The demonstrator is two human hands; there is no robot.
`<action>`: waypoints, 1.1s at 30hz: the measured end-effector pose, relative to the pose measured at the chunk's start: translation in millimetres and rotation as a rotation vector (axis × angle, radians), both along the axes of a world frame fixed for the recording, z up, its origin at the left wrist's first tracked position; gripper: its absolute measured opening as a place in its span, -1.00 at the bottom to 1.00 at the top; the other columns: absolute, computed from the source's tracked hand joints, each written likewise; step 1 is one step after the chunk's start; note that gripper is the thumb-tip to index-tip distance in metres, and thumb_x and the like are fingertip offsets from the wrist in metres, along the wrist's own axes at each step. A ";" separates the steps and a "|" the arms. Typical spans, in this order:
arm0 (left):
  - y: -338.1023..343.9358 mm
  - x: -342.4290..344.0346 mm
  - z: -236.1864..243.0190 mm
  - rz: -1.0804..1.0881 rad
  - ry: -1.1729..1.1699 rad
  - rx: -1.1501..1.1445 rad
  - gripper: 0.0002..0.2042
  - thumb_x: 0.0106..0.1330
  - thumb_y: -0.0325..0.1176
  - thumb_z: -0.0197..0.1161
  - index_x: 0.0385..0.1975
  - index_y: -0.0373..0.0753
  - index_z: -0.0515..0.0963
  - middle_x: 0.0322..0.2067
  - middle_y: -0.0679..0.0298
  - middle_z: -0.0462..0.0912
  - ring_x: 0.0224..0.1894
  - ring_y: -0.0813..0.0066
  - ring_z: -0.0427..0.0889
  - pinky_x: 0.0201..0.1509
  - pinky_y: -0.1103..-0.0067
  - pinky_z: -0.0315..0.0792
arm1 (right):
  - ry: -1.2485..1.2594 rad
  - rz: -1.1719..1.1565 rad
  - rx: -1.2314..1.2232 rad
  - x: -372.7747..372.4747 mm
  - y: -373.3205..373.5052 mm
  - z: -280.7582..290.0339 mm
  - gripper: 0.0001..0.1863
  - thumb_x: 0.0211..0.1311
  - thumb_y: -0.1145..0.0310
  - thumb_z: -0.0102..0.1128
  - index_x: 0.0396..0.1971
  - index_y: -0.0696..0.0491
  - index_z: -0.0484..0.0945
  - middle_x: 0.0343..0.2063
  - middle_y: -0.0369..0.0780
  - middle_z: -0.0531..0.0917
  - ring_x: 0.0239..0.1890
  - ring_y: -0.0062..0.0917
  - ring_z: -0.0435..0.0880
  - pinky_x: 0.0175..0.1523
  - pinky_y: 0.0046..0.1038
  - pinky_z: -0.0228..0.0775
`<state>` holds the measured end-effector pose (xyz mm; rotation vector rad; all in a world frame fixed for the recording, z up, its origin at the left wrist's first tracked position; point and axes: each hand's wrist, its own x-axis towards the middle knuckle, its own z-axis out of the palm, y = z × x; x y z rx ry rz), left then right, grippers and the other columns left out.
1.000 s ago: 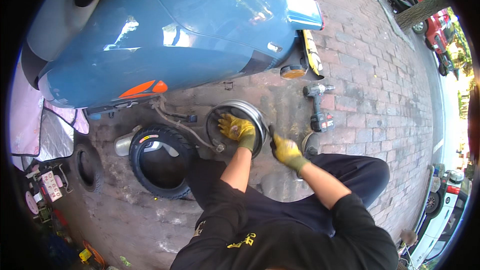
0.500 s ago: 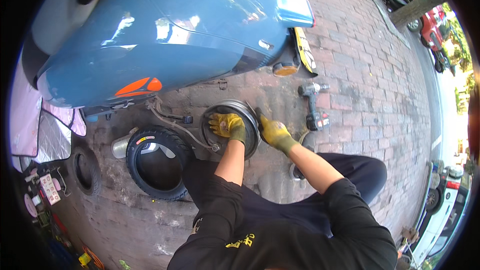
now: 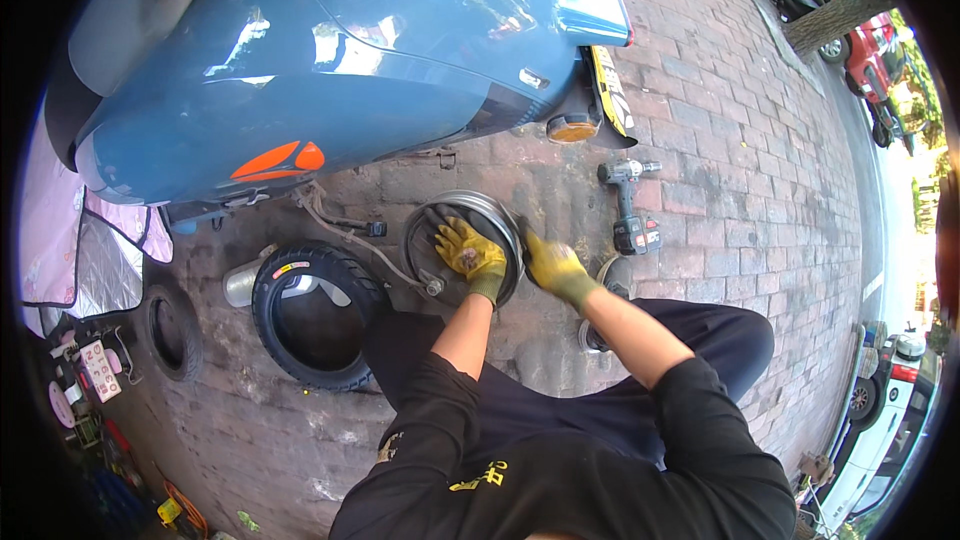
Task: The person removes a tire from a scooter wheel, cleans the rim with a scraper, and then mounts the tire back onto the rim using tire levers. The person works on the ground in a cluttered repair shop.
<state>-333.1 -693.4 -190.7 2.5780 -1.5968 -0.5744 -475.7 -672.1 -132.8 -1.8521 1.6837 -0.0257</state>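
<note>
My left hand (image 3: 468, 252), in a yellow glove, rests inside a metal wheel rim (image 3: 460, 200) on the brick paving, its fingers apart and pressing on the dark inner face. My right hand (image 3: 553, 262), gloved alike and slightly blurred, is curled at the rim's right edge around something dark that I cannot make out. Left of the rim lie a black tire (image 3: 262, 310) and a bent hose or cable (image 3: 390, 270). A cordless power tool (image 3: 626, 202) lies to the right, above my shoe.
A blue scooter body (image 3: 350, 90) fills the upper left. An older tire (image 3: 155, 325), a silver cylinder (image 3: 240, 288), a pink quilted cover (image 3: 50, 230) and piled items lie leftward. Parked red (image 3: 865, 65) and white (image 3: 885, 420) vehicles and a tree trunk (image 3: 835, 15) line the right.
My right hand has shifted slightly upward along the rim's right edge. My left hand stays inside the rim, its fingers a little moved. The whole view has shifted slightly with the head.
</note>
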 end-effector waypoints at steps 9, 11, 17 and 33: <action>-1.6 21.4 -6.5 0.029 -0.014 -0.087 -0.31 0.39 -0.14 0.04 0.48 -0.35 0.17 0.46 -0.19 0.22 0.51 -0.18 0.17 0.60 0.13 -0.08 | 0.023 0.031 -0.018 3.4 32.1 3.4 -0.36 0.34 0.36 0.01 0.43 0.07 0.23 -0.09 0.19 0.68 -0.03 0.07 0.69 0.06 0.02 0.50; -11.7 9.5 5.1 0.015 0.008 -0.033 -0.33 0.40 -0.16 0.02 0.48 -0.34 0.17 0.47 -0.17 0.20 0.52 -0.16 0.15 0.60 0.14 -0.08 | -0.005 0.011 0.098 14.6 -8.1 12.7 -0.51 0.34 0.36 0.02 0.27 0.10 0.37 -0.13 0.17 0.70 -0.08 0.08 0.70 0.02 0.02 0.51; -12.2 12.8 -8.4 0.093 -0.030 0.015 -0.42 0.49 -0.16 -0.09 0.49 -0.20 0.21 0.48 -0.08 0.22 0.51 -0.07 0.20 0.59 0.14 -0.02 | 0.007 -0.068 0.078 -1.2 49.6 0.6 -0.42 0.32 0.34 0.02 0.36 0.03 0.29 -0.19 0.16 0.71 -0.09 0.07 0.70 -0.01 0.05 0.50; -33.0 7.6 -9.8 0.380 -0.022 0.093 -0.46 0.58 -0.18 -0.22 0.51 -0.19 0.16 0.48 -0.03 0.23 0.49 -0.05 0.28 0.55 0.14 0.13 | -0.066 -0.007 -0.022 9.5 -25.7 2.1 -0.41 0.32 0.36 0.04 0.37 0.01 0.30 -0.21 0.17 0.71 -0.10 0.10 0.69 0.01 0.03 0.50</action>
